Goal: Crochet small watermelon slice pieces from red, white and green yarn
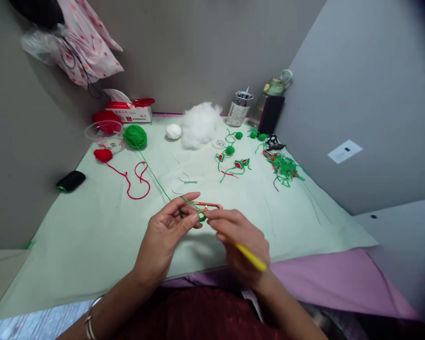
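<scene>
My left hand (172,222) pinches a small piece of green crochet work (201,217), with green yarn (156,178) running over its raised index finger. That strand leads back to a green yarn ball (135,137) at the far left. In my right hand (242,238) is a crochet hook with a yellow handle (251,257); its tip meets the green work at my left fingertips. Just behind the fingertips lies an orange-handled tool (214,206), partly hidden by my hands. My fingers cover most of the piece.
A red yarn ball (102,155) trails a strand at left. White stuffing (200,125) sits at the back, near a pen can (239,109) and a phone (271,114). Small green balls (229,150) and tangled yarn scraps (286,167) lie at right.
</scene>
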The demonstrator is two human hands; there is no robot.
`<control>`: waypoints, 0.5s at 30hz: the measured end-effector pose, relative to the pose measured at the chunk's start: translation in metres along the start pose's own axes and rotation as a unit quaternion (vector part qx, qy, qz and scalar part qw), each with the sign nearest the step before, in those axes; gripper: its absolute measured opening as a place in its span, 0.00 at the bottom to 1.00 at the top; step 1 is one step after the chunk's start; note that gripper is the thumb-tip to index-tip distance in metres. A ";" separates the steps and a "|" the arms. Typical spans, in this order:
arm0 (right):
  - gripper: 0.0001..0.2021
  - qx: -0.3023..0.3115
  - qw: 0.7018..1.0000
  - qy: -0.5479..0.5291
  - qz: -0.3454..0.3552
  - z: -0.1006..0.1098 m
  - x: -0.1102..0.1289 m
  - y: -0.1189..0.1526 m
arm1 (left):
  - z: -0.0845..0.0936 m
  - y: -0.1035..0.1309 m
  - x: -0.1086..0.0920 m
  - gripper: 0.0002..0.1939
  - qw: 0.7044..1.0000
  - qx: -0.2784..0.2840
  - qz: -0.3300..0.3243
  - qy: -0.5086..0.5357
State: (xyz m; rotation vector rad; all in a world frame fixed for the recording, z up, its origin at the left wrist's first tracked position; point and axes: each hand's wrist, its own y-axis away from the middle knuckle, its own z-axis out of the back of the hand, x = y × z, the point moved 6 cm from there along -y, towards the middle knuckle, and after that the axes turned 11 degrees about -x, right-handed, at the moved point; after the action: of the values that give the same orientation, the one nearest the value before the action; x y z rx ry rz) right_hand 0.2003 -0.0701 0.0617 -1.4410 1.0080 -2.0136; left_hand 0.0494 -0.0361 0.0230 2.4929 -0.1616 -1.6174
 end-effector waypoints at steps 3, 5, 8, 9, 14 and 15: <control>0.23 0.034 0.993 0.078 0.078 -0.005 0.006 0.007 | -0.008 0.004 0.005 0.20 0.995 0.028 0.077 0.056; 0.25 0.020 0.994 0.087 0.065 -0.004 0.005 0.008 | -0.013 0.007 0.009 0.19 0.983 0.056 0.151 0.090; 0.18 -0.036 0.999 0.021 -0.016 0.004 -0.002 0.005 | -0.012 0.007 0.009 0.17 0.975 0.053 0.189 0.107; 0.15 -0.058 0.996 -0.027 -0.062 0.006 -0.007 0.003 | -0.010 0.006 0.007 0.18 0.978 0.041 0.179 0.102; 0.10 -0.079 0.967 -0.150 -0.190 0.003 -0.020 -0.002 | -0.011 0.006 0.001 0.20 0.992 0.034 0.106 0.051; 0.10 -0.070 0.977 -0.119 -0.162 0.001 -0.017 -0.001 | -0.012 0.007 0.001 0.21 0.993 0.036 0.100 0.048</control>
State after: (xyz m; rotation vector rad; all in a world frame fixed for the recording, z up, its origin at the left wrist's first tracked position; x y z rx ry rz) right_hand 0.2072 -0.0572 0.0524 -1.9797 0.8692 -1.9497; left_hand 0.0612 -0.0421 0.0279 2.5078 -0.4481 -1.4328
